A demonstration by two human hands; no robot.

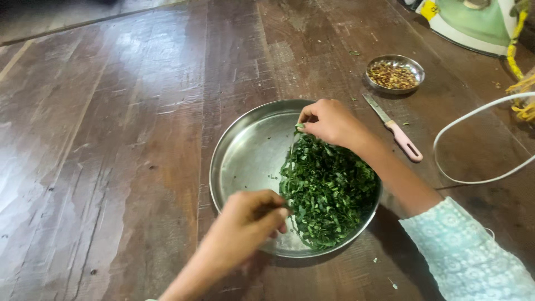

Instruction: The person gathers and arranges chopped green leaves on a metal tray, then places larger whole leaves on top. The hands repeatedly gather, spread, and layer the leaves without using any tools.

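Pinching chopped green leaves (329, 187) in the round steel plate (245, 150), the left hand (251, 220) and right hand (330, 122) are curling their fingers narrowly on the wooden counter (111, 139).

Dark wooden plank table (128, 139) under my arms, worn and glossy. On it: a round steel plate (245, 156) near me, a small steel bowl (395, 73) of seeds farther off, a pink-handled knife (393, 127) between them, a white cable (473, 117) looping at my right, and green bits scattered about.
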